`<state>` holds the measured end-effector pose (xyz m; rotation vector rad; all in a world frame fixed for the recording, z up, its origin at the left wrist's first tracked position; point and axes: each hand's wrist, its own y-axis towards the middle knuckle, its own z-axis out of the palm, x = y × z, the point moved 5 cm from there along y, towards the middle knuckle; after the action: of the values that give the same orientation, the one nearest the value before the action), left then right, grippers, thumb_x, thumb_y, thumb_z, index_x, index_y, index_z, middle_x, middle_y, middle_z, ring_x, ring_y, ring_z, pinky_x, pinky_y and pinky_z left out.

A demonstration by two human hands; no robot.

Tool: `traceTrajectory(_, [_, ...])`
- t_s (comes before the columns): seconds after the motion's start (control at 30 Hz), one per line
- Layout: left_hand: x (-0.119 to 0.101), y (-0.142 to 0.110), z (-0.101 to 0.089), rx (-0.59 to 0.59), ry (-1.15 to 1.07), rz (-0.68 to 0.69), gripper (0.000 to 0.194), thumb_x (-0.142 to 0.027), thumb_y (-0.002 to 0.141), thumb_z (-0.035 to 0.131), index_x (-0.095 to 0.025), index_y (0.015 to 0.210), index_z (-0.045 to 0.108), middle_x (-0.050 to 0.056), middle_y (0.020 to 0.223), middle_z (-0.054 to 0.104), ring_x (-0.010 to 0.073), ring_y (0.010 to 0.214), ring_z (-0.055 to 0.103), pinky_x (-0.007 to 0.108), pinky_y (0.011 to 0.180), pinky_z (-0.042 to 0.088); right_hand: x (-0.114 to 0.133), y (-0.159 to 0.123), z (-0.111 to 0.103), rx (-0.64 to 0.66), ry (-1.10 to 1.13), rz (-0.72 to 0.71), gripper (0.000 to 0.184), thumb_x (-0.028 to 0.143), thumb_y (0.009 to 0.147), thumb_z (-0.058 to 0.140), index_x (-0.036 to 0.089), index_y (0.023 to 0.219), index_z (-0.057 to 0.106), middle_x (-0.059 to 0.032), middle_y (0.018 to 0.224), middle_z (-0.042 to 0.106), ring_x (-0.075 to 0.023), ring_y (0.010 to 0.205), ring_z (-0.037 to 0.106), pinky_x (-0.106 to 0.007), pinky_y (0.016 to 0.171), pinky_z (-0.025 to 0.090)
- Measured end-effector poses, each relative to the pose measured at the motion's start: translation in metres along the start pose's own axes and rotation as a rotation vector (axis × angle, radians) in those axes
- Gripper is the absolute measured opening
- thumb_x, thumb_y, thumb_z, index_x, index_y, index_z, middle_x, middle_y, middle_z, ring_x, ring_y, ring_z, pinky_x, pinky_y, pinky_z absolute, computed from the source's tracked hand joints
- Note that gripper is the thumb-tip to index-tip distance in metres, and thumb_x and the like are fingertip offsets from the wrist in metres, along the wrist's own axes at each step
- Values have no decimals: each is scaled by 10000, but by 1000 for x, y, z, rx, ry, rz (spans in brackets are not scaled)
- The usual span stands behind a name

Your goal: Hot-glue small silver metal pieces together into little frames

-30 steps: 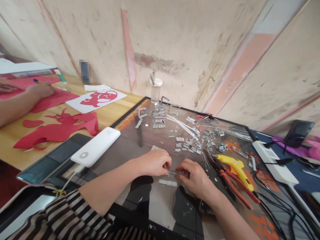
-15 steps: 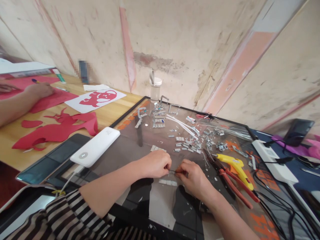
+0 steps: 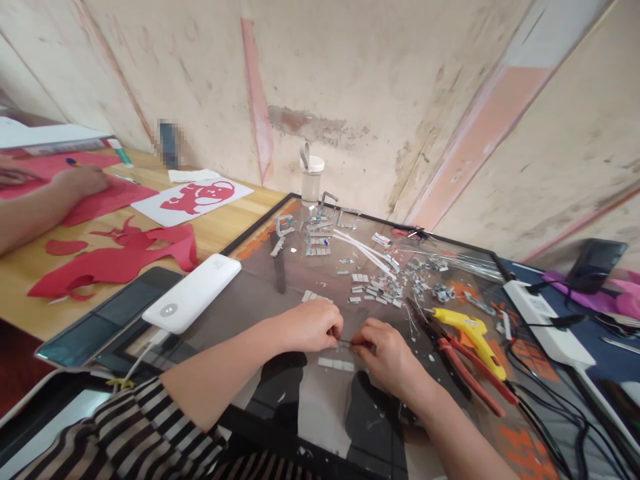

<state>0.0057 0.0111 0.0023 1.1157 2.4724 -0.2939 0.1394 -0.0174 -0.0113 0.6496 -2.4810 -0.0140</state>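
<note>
My left hand (image 3: pixel 314 325) and my right hand (image 3: pixel 383 347) face each other low over the dark glass tabletop (image 3: pixel 250 287). A thin dark wire (image 3: pixel 346 342) spans the small gap between them, its ends pinched in the fingers of both hands. Just below lies a short strip of silvery metal links (image 3: pixel 336 364), flat on the glass. Another strip of links (image 3: pixel 317 296) shows partly behind my left hand. Beyond my right hand, many loose metal links (image 3: pixel 375 292) are scattered.
At right lie red-handled pliers (image 3: pixel 475 377), a yellow glue gun (image 3: pixel 467 327) and a white power strip (image 3: pixel 547 327) with cables. A white power bank (image 3: pixel 193 293) and a phone (image 3: pixel 107 317) are at left. Another person's hand (image 3: pixel 83 181) rests on red paper (image 3: pixel 125 197). A lidded jar (image 3: pixel 312 180) stands behind.
Both hands keep nearly the same place and pinch. The whole view has shifted very slightly; nothing has visibly been picked up or let go.
</note>
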Motion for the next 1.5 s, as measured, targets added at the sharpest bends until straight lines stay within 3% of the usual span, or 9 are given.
traceTrajectory(0.53, [2,2,5,-2,-22,33,79,-139,705,627,-188,692,688,5,707,631,133,691,571,215,637,401,2,1,1,10,-29,-71,201,16,734,558,180,646,632,-4,673,570,-146,685,554,-250,655,398])
traceTrajectory(0.8, [3,2,-1,-7,-62,23,48,-188,695,657,-176,732,686,9,717,625,132,680,578,209,621,404,-1,-1,-1,35,16,7,169,43,730,576,182,723,672,-17,720,581,-148,689,568,-248,649,425])
traceTrajectory(0.97, [7,-2,-6,5,-69,-3,142,-209,660,671,-171,797,675,7,750,614,127,653,575,205,598,411,-3,-3,-7,45,-2,14,155,64,721,569,187,759,654,-12,730,585,-144,668,556,-250,640,423])
traceTrajectory(1.2, [6,-3,-6,5,10,-11,105,-141,652,613,-191,732,659,1,742,620,139,688,576,217,631,411,-1,-6,-13,57,-126,38,100,106,731,567,199,729,607,-3,740,590,-153,697,556,-271,681,399])
traceTrajectory(1.5, [4,-1,-2,0,9,6,72,-136,666,595,-180,679,650,9,716,630,141,667,572,225,605,398,-1,-4,-10,76,-99,48,131,89,732,559,198,668,589,7,692,572,-144,679,550,-245,643,375])
